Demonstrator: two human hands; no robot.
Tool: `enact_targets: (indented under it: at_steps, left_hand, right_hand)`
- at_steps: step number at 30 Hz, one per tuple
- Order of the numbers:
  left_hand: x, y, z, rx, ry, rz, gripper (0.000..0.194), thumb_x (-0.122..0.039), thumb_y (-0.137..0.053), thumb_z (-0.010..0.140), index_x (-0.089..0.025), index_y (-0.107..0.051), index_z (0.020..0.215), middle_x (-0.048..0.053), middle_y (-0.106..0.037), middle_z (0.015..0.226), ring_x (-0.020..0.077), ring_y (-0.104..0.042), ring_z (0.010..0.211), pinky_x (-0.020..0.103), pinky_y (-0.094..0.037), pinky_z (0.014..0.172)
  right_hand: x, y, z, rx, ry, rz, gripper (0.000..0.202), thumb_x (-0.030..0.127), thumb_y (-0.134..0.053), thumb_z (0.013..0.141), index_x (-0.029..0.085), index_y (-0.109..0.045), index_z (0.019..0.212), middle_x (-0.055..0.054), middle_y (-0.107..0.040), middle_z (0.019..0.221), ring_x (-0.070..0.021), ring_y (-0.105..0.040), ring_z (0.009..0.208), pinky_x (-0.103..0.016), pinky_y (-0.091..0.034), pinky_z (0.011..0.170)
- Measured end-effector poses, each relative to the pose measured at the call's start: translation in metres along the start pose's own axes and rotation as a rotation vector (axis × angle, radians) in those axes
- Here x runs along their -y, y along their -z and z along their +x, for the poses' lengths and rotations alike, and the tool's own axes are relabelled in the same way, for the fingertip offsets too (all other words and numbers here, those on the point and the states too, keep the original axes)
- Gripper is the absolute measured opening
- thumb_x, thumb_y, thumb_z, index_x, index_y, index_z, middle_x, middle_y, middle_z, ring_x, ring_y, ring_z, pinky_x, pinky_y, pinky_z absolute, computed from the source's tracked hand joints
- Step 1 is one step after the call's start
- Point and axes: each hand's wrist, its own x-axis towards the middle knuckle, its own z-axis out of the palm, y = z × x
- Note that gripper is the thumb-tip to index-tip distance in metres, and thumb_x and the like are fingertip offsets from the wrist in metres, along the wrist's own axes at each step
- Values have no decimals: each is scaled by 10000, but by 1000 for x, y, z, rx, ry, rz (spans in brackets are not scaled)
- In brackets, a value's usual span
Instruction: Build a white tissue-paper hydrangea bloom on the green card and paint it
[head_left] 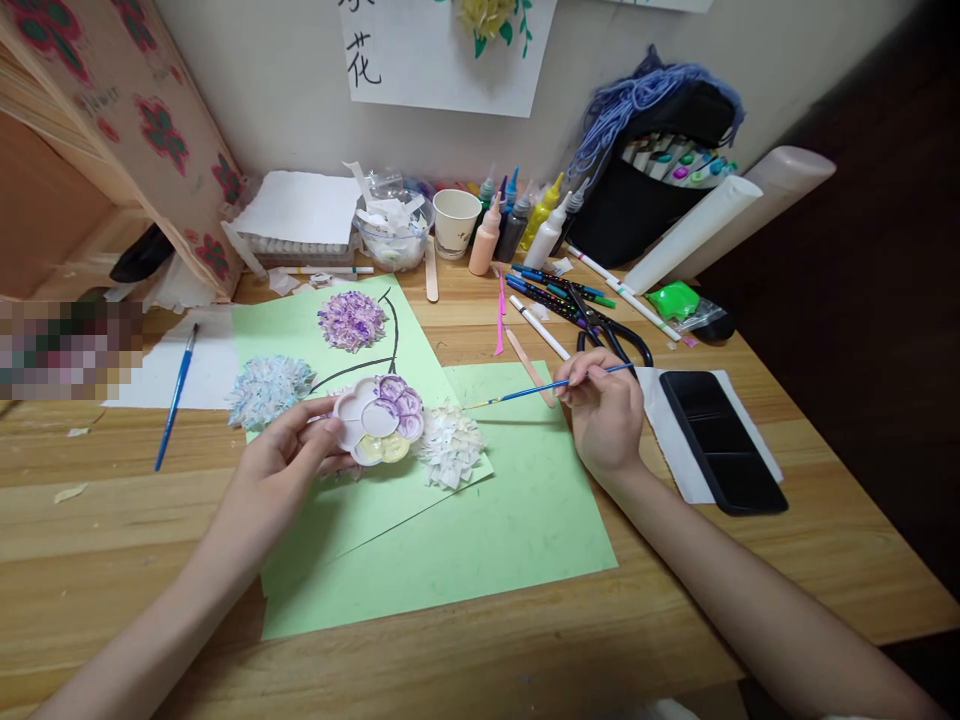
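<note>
My left hand (300, 442) grips a white flower-shaped paint palette (379, 420) by its left edge, tilted above the paper. Purple and pale yellow paint lie in some of its wells. Between the fingers of my right hand (606, 405) is a thin blue paintbrush (532, 389), its yellowish tip pointing left, just above a white paper-petal flower (452, 447). That flower rests on light green paper (525, 510), partly behind the palette. A purple petal flower (351, 321) sits higher on the sheet, near drawn black stem lines. A light blue petal flower (270, 390) lies at its left edge.
Along the wall stand a paper cup (457, 222), a bowl of paper scraps (394, 235) and several paint bottles (547, 230). Black scissors (600, 322) and pens lie at the back right. A phone (721, 440) is on the right; another brush (177, 398) is on the left.
</note>
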Motion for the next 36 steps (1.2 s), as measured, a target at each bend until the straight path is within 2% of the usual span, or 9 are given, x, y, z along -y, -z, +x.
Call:
enact_targets:
  at_steps: [4, 9, 15, 20, 24, 27, 36]
  left_hand:
    - [1, 0, 0, 1, -8, 9, 455, -473, -695, 691, -185, -590, 1027, -23, -632, 842, 90, -630, 688, 175, -565, 672]
    - [1, 0, 0, -11, -7, 6, 478, -476, -708, 668, -176, -591, 1021, -21, -632, 848, 95, -626, 690, 177, -563, 650]
    - [-2, -1, -3, 5, -2, 31, 433, -446, -677, 720, -176, -582, 1045, -23, -626, 825, 105, -620, 716, 201, -561, 704]
    - [-3, 0, -2, 18, 14, 46, 469, -463, -673, 716, -172, -570, 1069, 2, -658, 888, 118, -637, 663, 252, -573, 716]
    - [-4, -1, -2, 13, 8, 32, 463, -462, -675, 720, -166, -571, 1061, 23, -655, 971, 115, -639, 699, 226, -572, 707]
    - [-4, -2, -2, 7, 2, 36, 462, -461, -674, 723, -165, -572, 1063, 31, -646, 1008, 116, -638, 735, 205, -567, 703]
    - [0, -1, -1, 8, -6, 46, 449, -462, -667, 725, -177, -576, 1060, 19, -646, 967, 134, -649, 727, 247, -577, 728]
  right_hand:
    - [2, 0, 1, -73, 33, 4, 178, 203, -475, 753, 185, -520, 581, 7, -510, 556, -91, -461, 493, -210, -323, 443]
    - [2, -1, 0, -8, -17, -5, 167, 204, -475, 756, 184, -535, 600, 5, -516, 568, -102, -482, 523, -215, -338, 459]
    - [3, 0, 2, -90, 25, -11, 177, 200, -469, 755, 182, -517, 586, 7, -507, 563, -92, -467, 505, -218, -304, 458]
    - [1, 2, 2, -9, -1, -51, 178, 229, -483, 761, 189, -526, 593, 5, -508, 570, -103, -470, 517, -227, -316, 464]
    - [2, 2, 2, -43, 18, -30, 183, 209, -465, 751, 187, -518, 577, 2, -506, 564, -103, -462, 510, -230, -304, 462]
    - [2, 2, 2, -4, -4, -20, 179, 207, -462, 754, 186, -527, 589, -2, -510, 576, -107, -467, 523, -232, -304, 462]
    - [2, 1, 3, 31, -20, -30, 151, 221, -481, 735, 191, -528, 594, -2, -503, 572, -113, -459, 525, -233, -313, 455]
